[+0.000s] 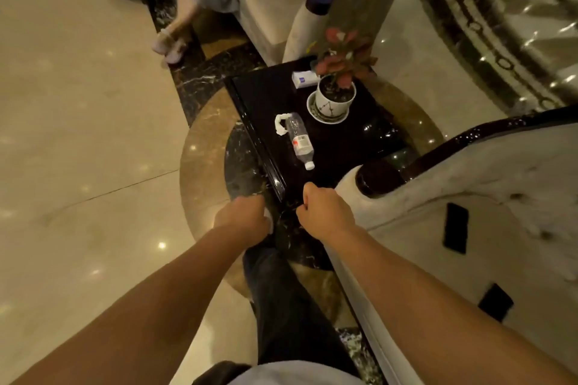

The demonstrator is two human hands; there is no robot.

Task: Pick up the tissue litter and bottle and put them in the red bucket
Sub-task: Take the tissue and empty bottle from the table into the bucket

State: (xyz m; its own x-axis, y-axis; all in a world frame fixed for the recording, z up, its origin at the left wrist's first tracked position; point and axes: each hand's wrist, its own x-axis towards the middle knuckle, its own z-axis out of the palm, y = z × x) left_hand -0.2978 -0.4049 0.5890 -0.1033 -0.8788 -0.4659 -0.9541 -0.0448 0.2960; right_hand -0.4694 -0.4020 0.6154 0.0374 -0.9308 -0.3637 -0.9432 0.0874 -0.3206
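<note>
Two items remain untouched: tissue litter [280,124] and bottle [299,139] lie touching, just beside the potted plant [335,94] on the surface [344,147]. Our left hand [242,216] and right hand [325,212] curl empty; no bucket visible.

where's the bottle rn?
Head view, centre: the bottle lies on its side on the dark side table, cap toward the camera, with the crumpled tissue at its left and the potted plant beyond it to the right.

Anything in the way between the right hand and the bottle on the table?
No. In the head view only bare dark table top lies between the right hand and the bottle, whose cap end points toward that hand.
</note>
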